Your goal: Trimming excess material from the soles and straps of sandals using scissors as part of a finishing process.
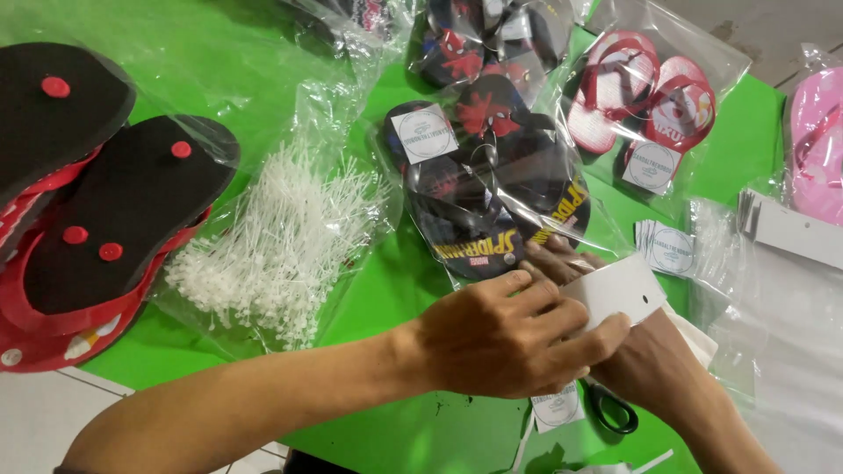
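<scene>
My left hand (505,338) lies across my right hand (645,364) and pinches a white cardboard header card (615,294) at its near edge. My right hand holds the card from below, its fingertips showing next to a clear bag of black printed flip-flops (492,197). The card sits at the bag's lower right corner. A small stack of white round-printed labels (665,247) rests just beyond the card.
On the green table (386,290) lie a bag of white plastic tag pins (281,241), black-and-red flip-flops (97,202) at left, a bagged red pair (645,101), a pink pair (817,140), black-handled scissors (610,410), more clear bags (773,316) at right.
</scene>
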